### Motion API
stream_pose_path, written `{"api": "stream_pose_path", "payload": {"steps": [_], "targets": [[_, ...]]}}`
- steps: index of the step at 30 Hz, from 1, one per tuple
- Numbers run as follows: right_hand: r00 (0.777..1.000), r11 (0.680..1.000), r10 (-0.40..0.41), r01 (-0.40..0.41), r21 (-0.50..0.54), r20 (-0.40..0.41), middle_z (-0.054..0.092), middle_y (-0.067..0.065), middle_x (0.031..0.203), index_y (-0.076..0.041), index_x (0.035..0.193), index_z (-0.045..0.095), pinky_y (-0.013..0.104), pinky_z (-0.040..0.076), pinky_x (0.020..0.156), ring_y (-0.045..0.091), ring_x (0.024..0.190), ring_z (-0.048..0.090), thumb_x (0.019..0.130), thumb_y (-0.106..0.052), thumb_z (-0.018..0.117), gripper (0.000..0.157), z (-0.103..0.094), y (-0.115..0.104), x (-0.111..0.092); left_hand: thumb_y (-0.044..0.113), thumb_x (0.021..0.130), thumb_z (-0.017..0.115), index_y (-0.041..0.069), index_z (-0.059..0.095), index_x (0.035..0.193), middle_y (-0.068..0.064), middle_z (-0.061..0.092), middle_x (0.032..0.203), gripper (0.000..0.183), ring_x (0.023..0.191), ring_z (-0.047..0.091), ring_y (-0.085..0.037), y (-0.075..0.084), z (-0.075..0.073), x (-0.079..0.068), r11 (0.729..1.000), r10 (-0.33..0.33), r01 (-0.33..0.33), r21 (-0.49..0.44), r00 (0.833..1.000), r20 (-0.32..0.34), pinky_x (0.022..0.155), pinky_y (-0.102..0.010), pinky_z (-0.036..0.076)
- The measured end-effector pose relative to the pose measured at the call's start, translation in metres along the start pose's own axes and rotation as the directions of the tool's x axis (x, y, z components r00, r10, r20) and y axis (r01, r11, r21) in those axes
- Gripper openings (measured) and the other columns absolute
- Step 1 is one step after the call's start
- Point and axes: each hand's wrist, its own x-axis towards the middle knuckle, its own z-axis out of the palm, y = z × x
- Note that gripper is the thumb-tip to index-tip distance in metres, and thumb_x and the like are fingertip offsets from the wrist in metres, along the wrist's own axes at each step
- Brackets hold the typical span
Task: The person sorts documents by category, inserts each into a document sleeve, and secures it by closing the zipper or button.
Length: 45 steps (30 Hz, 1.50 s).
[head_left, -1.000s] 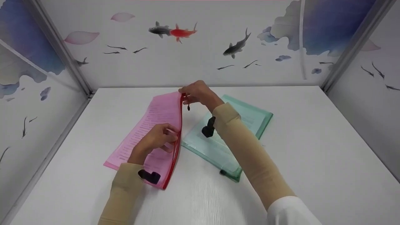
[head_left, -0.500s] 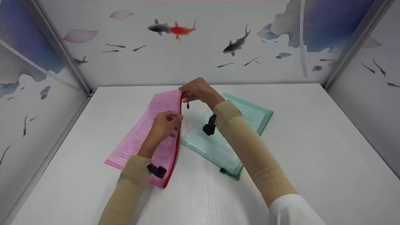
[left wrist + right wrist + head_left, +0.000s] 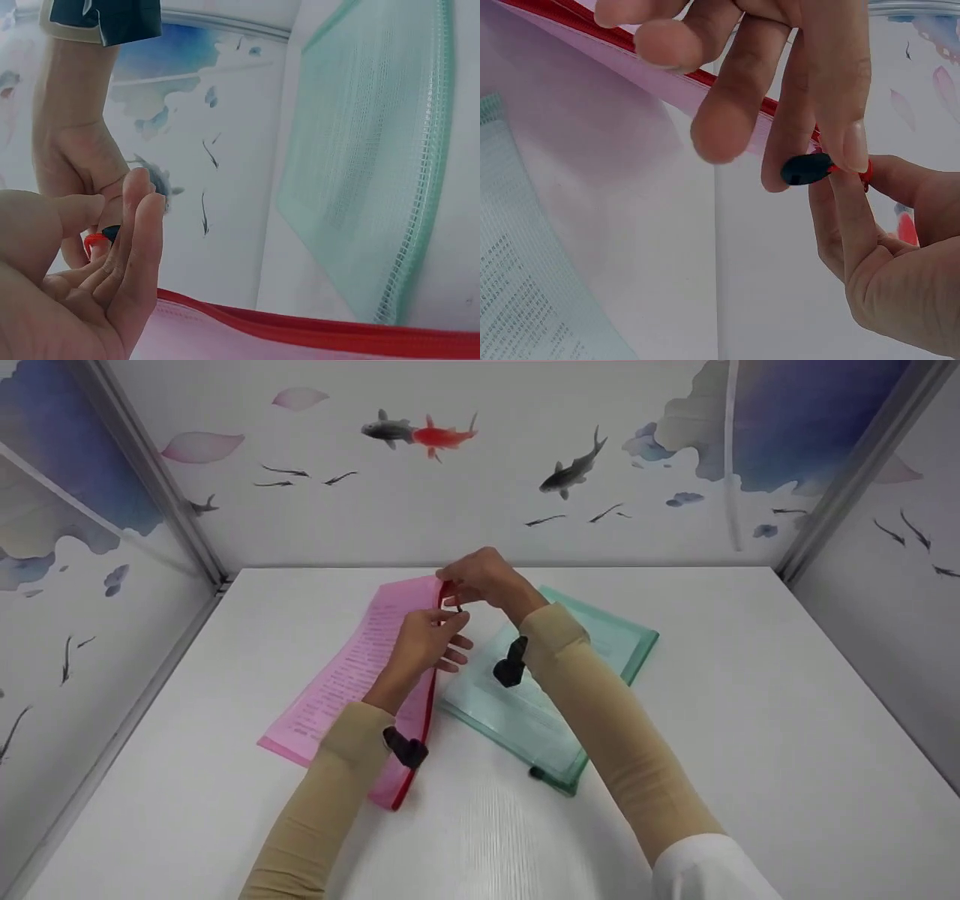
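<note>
A pink zipper file bag [image 3: 360, 645] with red zipper edging and a printed sheet showing through lies at the left of the table, its far corner lifted. That corner is gripped by my right hand [image 3: 487, 577]. My left hand [image 3: 424, 641] is close below it, thumb and index finger at the zipper pull [image 3: 807, 169], a black tab on a red cord. The thumb overlaps the cord in the right wrist view and appears to pinch it; the other fingers of that hand [image 3: 731, 97] spread loosely. The slider itself is hidden by the hands.
A green mesh zipper file bag [image 3: 502, 712] with papers inside lies on the white table [image 3: 735, 720], partly under my right forearm. Walls with painted fish and leaves [image 3: 450, 510] close off the table at the back and both sides.
My left hand has moved up along the red zipper edge, away from the middle of the pink bag, to the zipper pull. My right hand stays at the far corner.
</note>
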Motion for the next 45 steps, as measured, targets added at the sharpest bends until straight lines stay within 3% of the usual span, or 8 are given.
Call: {"api": "stream_pose_path", "payload": {"steps": [6,15,24,39,45], "targets": [[1.0,1.0,0.01,-0.01,-0.005,-0.001,0.071,0.009,0.107,-0.007,0.11,0.074,0.03,0.06,0.091,0.021,0.097,0.073,0.095,-0.022,0.069,0.021,0.001,-0.001,0.001,0.033,0.102,0.058,0.008,0.065,0.123,-0.014,0.076,0.095,0.034,0.071,0.075,-0.02,0.002,0.003,-0.001,0.999,0.019,-0.02,-0.03,0.999,-0.044,0.066,-0.031,0.063],[1.0,1.0,0.007,-0.008,0.027,0.02,0.069,0.012,0.114,-0.003,0.115,0.07,0.031,0.062,0.083,0.023,0.101,0.073,0.096,-0.018,0.068,0.025,0.004,-0.005,-0.003,0.031,0.103,0.053,0.006,0.065,0.12,-0.016,0.076,0.096,0.033,0.069,0.075,-0.02,0.0,0.0,-0.011,0.999,0.009,-0.01,-0.053,0.999,-0.034,0.065,-0.031,0.063],[1.0,0.997,0.002,0.0,0.082,-0.025,0.071,0.013,0.111,-0.001,0.112,0.07,0.032,0.063,0.08,0.023,0.098,0.074,0.094,-0.016,0.07,0.024,0.005,-0.002,0.0,0.028,0.104,0.05,0.004,0.065,0.123,-0.017,0.075,0.098,0.034,0.074,0.077,-0.021,-0.007,-0.003,-0.013,0.998,0.023,-0.023,-0.058,1.0,-0.013,0.065,-0.031,0.063],[0.997,0.994,-0.027,0.035,0.107,-0.078,0.072,0.014,0.111,-0.001,0.116,0.069,0.033,0.063,0.083,0.022,0.098,0.073,0.093,-0.014,0.07,0.026,0.011,-0.003,-0.002,0.027,0.105,0.05,0.005,0.066,0.116,-0.015,0.075,0.092,0.03,0.074,0.076,-0.021,-0.015,-0.007,-0.018,0.996,0.014,-0.017,-0.093,0.999,-0.034,0.065,-0.031,0.063],[0.991,0.984,-0.054,0.073,0.159,-0.122,0.071,0.015,0.115,0.001,0.122,0.066,0.03,0.063,0.078,0.022,0.098,0.074,0.095,-0.012,0.067,0.03,0.009,-0.004,-0.001,0.026,0.105,0.05,0.004,0.066,0.118,-0.016,0.075,0.095,0.031,0.074,0.076,-0.02,-0.018,-0.006,-0.025,0.997,0.006,-0.006,-0.076,1.0,0.0,0.064,-0.03,0.062]]}}
